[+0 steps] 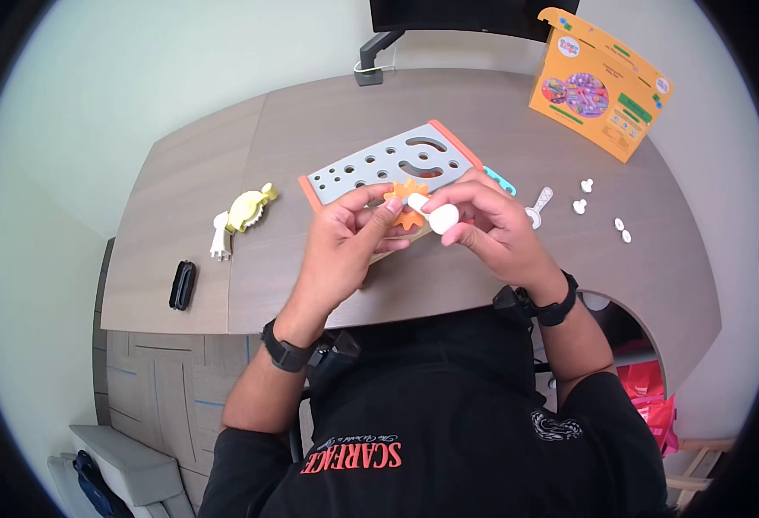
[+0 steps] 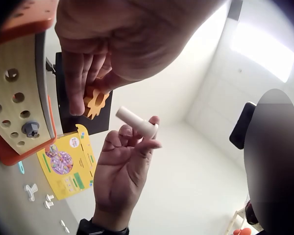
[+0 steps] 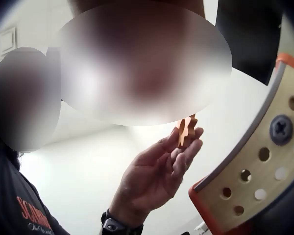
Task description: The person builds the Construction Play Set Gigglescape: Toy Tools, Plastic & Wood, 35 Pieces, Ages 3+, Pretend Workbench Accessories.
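The left hand (image 1: 345,237) pinches an orange toothed gear (image 1: 410,188) between thumb and fingers, in front of the grey-topped board with holes (image 1: 345,171). In the right hand (image 1: 500,233) is a white peg (image 1: 442,217) with a round head, held between thumb and fingers, its shaft pointing at the gear. The left wrist view shows the peg (image 2: 132,120) apart from the gear (image 2: 96,102). Much of the right wrist view is blurred; the left hand (image 3: 154,178) and the gear (image 3: 187,131) show there.
Yellow-green toy parts (image 1: 246,210) and a black case (image 1: 183,285) lie at the left. Right of the board are a teal piece (image 1: 502,181), a white wrench-like piece (image 1: 539,207) and several small white pieces (image 1: 580,206). An orange box (image 1: 600,86) stands at the back right.
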Available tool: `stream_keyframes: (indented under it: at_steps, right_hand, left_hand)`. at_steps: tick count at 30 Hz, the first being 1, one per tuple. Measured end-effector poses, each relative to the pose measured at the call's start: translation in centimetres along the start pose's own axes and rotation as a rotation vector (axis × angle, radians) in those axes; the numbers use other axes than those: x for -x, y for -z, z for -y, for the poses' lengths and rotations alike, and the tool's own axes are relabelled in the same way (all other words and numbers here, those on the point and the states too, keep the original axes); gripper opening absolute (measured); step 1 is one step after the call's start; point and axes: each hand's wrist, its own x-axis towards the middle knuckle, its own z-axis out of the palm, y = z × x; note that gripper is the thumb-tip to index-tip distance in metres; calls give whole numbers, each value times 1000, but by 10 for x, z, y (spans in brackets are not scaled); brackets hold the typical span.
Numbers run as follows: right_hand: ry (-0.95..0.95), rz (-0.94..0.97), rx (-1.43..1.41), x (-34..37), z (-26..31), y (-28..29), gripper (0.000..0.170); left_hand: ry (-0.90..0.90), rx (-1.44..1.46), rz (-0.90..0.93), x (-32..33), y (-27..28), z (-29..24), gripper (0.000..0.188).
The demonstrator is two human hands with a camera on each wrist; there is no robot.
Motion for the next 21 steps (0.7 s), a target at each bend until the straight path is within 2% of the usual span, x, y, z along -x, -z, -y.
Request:
stream_keyframes:
  at_steps: [3, 6, 9, 12, 15, 18, 21]
  right_hand:
    - [-43, -3, -28, 1, -2, -3, 26]
    - [-19, 9, 27, 0, -1, -4, 25]
    - [-25, 64, 239, -2, 1, 1, 29]
    - [4, -109, 132, 2, -18, -8, 33]
    - [-116, -287, -104, -2, -13, -20, 36]
    - [-212, -55, -256, -1, -21, -11, 35]
    - [-233, -16, -240, 3, -25, -8, 35]
  left_hand:
    - [-17, -9, -37, 1, -2, 1, 41]
    - [-31, -1, 3, 2, -3, -1, 41]
    - [-67, 32, 32, 5, -6, 1, 40]
    - [-62, 17, 70, 6, -6, 1, 39]
    - [-80, 28, 83, 8, -8, 2, 39]
    - [-59, -45, 117, 10, -6, 3, 40]
    - [-46, -173, 191, 13, 2, -4, 40]
